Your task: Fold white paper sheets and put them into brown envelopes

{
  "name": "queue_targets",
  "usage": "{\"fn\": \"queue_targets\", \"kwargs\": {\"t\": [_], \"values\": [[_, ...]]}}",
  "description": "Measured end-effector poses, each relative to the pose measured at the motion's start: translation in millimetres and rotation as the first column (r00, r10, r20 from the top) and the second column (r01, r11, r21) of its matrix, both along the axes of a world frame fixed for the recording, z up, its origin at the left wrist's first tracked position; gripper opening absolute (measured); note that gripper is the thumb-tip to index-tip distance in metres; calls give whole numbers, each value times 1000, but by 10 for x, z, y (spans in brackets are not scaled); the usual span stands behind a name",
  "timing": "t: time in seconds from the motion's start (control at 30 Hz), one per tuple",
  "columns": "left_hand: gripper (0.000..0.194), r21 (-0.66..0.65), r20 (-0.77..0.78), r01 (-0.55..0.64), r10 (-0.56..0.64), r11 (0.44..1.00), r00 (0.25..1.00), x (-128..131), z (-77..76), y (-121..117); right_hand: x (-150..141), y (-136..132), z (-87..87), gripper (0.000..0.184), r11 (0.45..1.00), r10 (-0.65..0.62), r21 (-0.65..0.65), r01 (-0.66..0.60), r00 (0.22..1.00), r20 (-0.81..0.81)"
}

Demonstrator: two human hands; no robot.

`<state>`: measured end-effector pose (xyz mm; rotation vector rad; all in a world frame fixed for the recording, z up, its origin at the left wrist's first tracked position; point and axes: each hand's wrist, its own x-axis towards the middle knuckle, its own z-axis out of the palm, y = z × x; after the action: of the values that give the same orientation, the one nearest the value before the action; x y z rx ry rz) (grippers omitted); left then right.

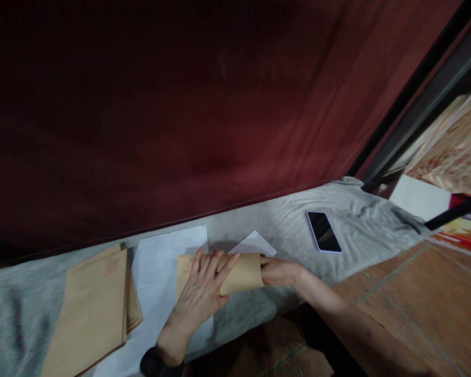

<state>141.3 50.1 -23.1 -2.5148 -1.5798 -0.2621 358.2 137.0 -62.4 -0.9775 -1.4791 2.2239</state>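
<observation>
Envelope under both hands on the grey cloth.
The left hand (206,280) lies open, fingers spread, over the envelope (243,277); the right hand (278,272) has its fingers inside the envelope's right end, and whether they grip cannot be told. Paper (151,264) lies partly beneath; an envelope stack (92,303) sits left, a phone (325,232) right, on the cloth (286,212).

On the surface (290,222), a stack of envelopes (92,303) lies leftmost, partly over sheets of paper (160,272). A single envelope (243,275) extends right from over the sheets' edge, with another paper (255,242) behind it; farther right lies a phone (324,232).
</observation>
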Motion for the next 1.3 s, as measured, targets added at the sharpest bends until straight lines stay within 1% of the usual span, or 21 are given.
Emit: {"fn": "queue_targets", "kwargs": {"t": [0.07,0.1,0.13,0.17,0.2,0.23,0.27,0.3,0.33,0.37,0.43,0.5,0.57,0.63,0.73,0.8,0.93,1.03,1.13,1.2,1.3], "values": [[93,12,6,-48,48,999,999,-99,16,15,81,112,50,43,999,37,13,-36,996,-80],[92,17,13,-79,79,997,997,-159,18,21,124,180,67,43,999,32,38,-28,993,-117],[93,18,24,-114,113,993,993,-222,16,25,166,254,74,42,996,-4,85,15,991,-134],[94,14,41,-151,150,989,988,-285,8,26,204,328,68,39,982,-79,164,96,991,-106],[96,3,58,-184,183,983,981,-343,-3,25,239,398,49,36,943,-187,274,190,982,-38],[97,-12,74,-211,211,977,975,-394,-18,23,267,457,19,33,871,-322,408,272,945,56],[99,-28,88,-232,234,972,968,-435,-35,19,290,501,-18,32,791,-438,530,307,888,139],[100,-48,98,-247,251,968,963,-466,-52,14,306,526,-58,30,734,-508,602,314,842,181],[100,-70,106,-257,263,964,959,-486,-68,11,314,532,-96,29,688,-550,668,282,804,226],[101,-96,115,-263,273,960,955,-497,-83,8,314,520,-128,29,662,-556,716,221,785,271],[102,-166,135,-272,295,948,946,-502,-106,9,293,464,-167,29,618,-541,786,38,746,389],[104,-238,152,-284,325,929,934,-501,-122,16,256,406,-176,30,582,-537,804,-120,686,490],[106,-294,165,-294,351,909,922,-512,-138,25,222,379,-170,31,585,-539,797,-151,662,521],[107,-334,179,-294,367,895,913,-536,-160,33,202,385,-166,29,599,-540,791,-130,664,518],[109,-381,194,-290,383,878,903,-581,-194,41,194,412,-176,17,609,-530,788,-91,692,490],[110,-404,196,-291,392,868,899,-602,-207,43,203,429,-189,15,608,-518,793,-52,731,445],[112,-409,200,-301,406,862,891,-614,-204,39,296,535,-196,16,601,-538,793,98,784,311],[113,-398,200,-307,408,865,891,-623,-211,34,408,691,-166,12,573,-598,775,267,783,172],[114,-393,195,-320,418,862,887,-639,-237,43,456,801,-126,17,545,-621,727,418,784,14],[114,-379,193,-326,418,866,888,-647,-251,58,426,808,-110,23,554,-601,681,478,796,-70],[114,-346,190,-323,402,881,896,-653,-257,82,339,750,-112,31,585,-560,628,514,815,-147]]}}
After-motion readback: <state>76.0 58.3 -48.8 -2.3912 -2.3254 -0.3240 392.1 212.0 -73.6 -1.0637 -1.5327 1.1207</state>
